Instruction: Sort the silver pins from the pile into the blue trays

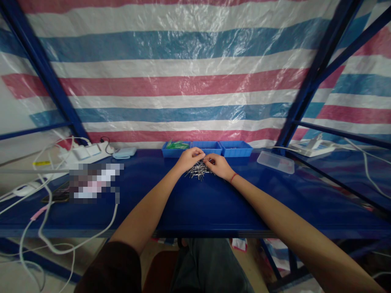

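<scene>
A loose pile of thin, shiny metal pins or rods (199, 171) lies on the blue table (207, 207). Over the pile's back left edge is my left hand (192, 158), its thumb and fingers pinched together. My right hand (217, 165), with a red cord round the wrist, is closed in a pinch at the pile's right side. The fingertips of both hands nearly meet; whatever lies between them is too small to make out. Just behind the hands stand three blue bins: the left bin (174, 153) holds green items, the middle bin (210, 151) is partly hidden, and the right bin (236, 152) contains small pieces.
A clear plastic lid or tray (275, 162) lies to the right. At the left are a power strip (87, 151), a light blue case (124, 152) and a white cable (104, 230) hanging over the table edge. Another white power strip (316, 146) sits far right. Blue frame posts flank the table.
</scene>
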`<state>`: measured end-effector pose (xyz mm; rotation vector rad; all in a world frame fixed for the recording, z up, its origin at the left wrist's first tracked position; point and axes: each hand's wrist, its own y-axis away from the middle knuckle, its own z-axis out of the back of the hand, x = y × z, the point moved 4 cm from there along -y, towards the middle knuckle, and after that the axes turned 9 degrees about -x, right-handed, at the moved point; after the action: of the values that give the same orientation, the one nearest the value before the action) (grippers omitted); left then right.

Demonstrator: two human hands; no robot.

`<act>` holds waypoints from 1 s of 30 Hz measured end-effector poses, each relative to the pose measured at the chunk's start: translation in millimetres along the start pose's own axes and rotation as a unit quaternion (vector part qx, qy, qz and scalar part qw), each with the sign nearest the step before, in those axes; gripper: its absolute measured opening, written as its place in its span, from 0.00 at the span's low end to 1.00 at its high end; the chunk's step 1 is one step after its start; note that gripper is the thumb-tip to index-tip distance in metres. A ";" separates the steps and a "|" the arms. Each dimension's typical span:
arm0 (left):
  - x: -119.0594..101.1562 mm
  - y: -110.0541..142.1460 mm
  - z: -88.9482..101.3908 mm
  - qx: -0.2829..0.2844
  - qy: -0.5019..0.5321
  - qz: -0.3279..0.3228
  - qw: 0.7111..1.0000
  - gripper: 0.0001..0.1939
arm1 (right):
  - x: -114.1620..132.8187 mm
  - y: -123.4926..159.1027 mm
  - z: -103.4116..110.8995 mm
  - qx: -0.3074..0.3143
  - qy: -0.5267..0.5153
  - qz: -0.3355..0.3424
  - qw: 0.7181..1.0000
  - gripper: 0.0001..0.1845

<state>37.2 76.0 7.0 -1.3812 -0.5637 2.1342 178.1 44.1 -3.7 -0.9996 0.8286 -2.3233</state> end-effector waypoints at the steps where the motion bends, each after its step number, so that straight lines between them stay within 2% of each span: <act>1: 0.2 -0.1 -0.1 0.000 0.001 -0.001 1.000 0.08 | -0.8 0.1 -0.4 0.000 0.001 0.001 1.000 0.11; 9: 2.6 -0.5 -1.5 0.007 0.006 -0.002 1.000 0.08 | -0.1 -0.5 0.1 0.002 0.012 -0.006 1.000 0.11; 16: 0.3 -0.3 -1.0 0.007 -0.001 -0.012 1.000 0.06 | -5.3 -0.7 -1.2 -0.008 0.007 -0.013 1.000 0.07; 30: 5.9 -0.5 0.9 0.003 -0.026 -0.002 1.000 0.08 | -10.5 -4.6 7.7 -0.096 -0.002 -0.039 0.995 0.05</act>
<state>34.5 80.1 3.5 -1.3233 -0.5801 2.1731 189.7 51.3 -1.3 -1.1348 1.0456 -2.3398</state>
